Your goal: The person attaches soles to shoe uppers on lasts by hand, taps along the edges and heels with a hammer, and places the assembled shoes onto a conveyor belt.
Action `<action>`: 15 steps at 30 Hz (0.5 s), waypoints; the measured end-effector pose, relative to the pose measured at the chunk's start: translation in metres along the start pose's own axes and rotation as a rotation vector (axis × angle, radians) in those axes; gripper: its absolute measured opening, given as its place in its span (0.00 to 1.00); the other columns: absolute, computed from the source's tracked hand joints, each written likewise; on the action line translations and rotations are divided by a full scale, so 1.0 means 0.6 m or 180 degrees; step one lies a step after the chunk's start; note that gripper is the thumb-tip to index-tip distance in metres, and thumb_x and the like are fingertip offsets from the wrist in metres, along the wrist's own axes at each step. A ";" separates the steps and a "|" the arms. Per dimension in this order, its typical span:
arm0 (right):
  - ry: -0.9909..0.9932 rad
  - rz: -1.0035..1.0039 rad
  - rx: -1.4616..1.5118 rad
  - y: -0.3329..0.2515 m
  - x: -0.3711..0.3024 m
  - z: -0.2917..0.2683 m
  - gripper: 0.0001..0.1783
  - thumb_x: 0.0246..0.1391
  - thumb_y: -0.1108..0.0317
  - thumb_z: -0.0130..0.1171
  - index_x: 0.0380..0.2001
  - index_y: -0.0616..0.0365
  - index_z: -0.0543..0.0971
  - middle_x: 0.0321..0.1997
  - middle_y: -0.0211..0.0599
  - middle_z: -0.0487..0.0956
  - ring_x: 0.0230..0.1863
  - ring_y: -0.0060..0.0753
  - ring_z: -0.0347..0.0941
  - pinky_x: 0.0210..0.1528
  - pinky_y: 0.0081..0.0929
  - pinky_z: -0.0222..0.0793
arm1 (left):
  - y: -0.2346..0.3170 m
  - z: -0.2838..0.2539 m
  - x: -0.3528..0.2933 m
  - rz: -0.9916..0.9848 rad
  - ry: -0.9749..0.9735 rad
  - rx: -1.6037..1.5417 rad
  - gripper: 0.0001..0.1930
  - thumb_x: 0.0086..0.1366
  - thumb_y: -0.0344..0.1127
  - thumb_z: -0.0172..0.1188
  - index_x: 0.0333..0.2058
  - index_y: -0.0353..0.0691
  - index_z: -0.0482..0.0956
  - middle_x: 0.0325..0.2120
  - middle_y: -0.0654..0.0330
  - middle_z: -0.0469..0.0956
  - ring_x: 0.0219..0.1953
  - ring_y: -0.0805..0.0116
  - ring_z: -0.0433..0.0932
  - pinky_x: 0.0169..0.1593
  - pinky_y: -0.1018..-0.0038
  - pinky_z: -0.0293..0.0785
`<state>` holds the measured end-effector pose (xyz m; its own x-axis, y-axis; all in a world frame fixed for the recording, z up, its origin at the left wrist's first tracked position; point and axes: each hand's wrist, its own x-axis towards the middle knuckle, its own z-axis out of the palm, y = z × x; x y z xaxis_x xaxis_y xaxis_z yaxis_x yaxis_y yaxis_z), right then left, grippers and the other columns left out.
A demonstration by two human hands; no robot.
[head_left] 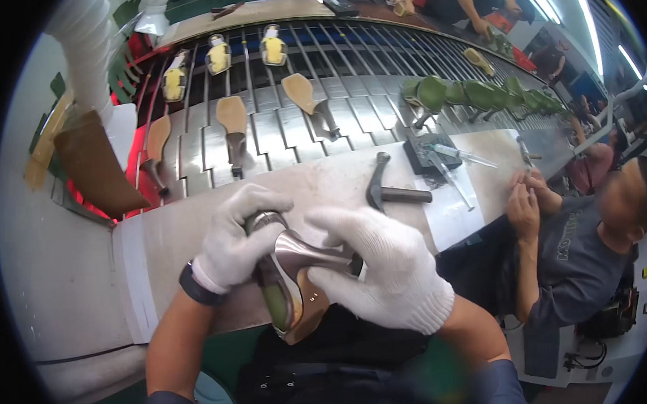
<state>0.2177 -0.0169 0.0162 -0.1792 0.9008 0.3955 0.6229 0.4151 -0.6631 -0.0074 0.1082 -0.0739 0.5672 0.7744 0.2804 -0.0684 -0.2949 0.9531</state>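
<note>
A shoe on a green last (275,301) is held low in front of me, with a tan sole and a shiny brown metallic high heel (308,253). My left hand (242,238), in a white knit glove, is closed around the shoe's upper left part. My right hand (384,268), gloved too, has its thumb and fingers around the slim heel end. The palm hides part of the heel tip. Beyond my right hand, a shoemaker's hammer (402,195) with a curved dark head lies on the bench (330,180).
Past the bench runs a slatted metal conveyor (284,135) with tan heeled soles (231,118) and yellow-lined shoe pieces (218,55). Green lasts (478,94) stand in a row at right. A black block (428,156) and syringes (456,185) lie near a co-worker (572,263).
</note>
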 end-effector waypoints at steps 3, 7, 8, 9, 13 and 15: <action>-0.0135 -0.0243 0.0505 -0.017 0.004 0.012 0.29 0.49 0.73 0.78 0.56 0.54 0.84 0.41 0.39 0.86 0.38 0.43 0.85 0.39 0.36 0.81 | 0.002 0.008 -0.015 0.0164 0.0082 0.0028 0.15 0.63 0.30 0.67 0.48 0.34 0.88 0.44 0.56 0.83 0.44 0.68 0.83 0.50 0.71 0.79; -0.0047 -0.0372 0.0049 -0.007 0.007 0.033 0.26 0.45 0.75 0.80 0.51 0.55 0.87 0.33 0.40 0.86 0.31 0.41 0.85 0.34 0.36 0.80 | -0.006 0.009 -0.006 0.0644 -0.0052 -0.0034 0.12 0.68 0.27 0.67 0.49 0.33 0.87 0.46 0.54 0.83 0.47 0.66 0.82 0.53 0.70 0.79; -0.0015 -0.0463 -0.0125 -0.017 0.008 0.045 0.25 0.46 0.75 0.80 0.51 0.56 0.87 0.33 0.39 0.86 0.30 0.41 0.84 0.32 0.36 0.80 | -0.013 -0.001 -0.011 0.0689 -0.0026 0.0091 0.11 0.73 0.31 0.63 0.48 0.33 0.87 0.46 0.52 0.83 0.48 0.65 0.83 0.54 0.69 0.79; 0.0014 -0.0515 -0.0383 -0.022 0.004 0.040 0.24 0.47 0.76 0.79 0.50 0.57 0.87 0.32 0.38 0.86 0.29 0.40 0.84 0.31 0.36 0.79 | -0.020 0.005 -0.008 0.0768 -0.0031 0.0135 0.12 0.79 0.35 0.59 0.48 0.33 0.87 0.46 0.51 0.83 0.48 0.63 0.83 0.56 0.67 0.79; -0.0107 -0.0972 -0.0708 -0.024 0.003 0.070 0.26 0.44 0.73 0.76 0.51 0.56 0.87 0.35 0.35 0.87 0.29 0.39 0.84 0.29 0.36 0.78 | -0.026 -0.007 -0.025 0.0463 0.0280 -0.0774 0.34 0.89 0.54 0.39 0.44 0.31 0.87 0.42 0.51 0.86 0.46 0.65 0.85 0.56 0.69 0.80; -0.0019 -0.1092 -0.0816 -0.013 -0.004 0.077 0.25 0.45 0.73 0.75 0.50 0.56 0.87 0.37 0.36 0.88 0.30 0.40 0.84 0.30 0.36 0.79 | -0.008 -0.009 -0.022 0.0386 0.0148 -0.0319 0.40 0.89 0.59 0.32 0.43 0.30 0.87 0.45 0.46 0.86 0.49 0.56 0.85 0.59 0.62 0.79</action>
<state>0.1779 -0.0163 -0.0088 -0.4130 0.7171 0.5614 0.6953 0.6464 -0.3141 -0.0190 0.1022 -0.0816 0.5115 0.7622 0.3967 -0.2168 -0.3322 0.9179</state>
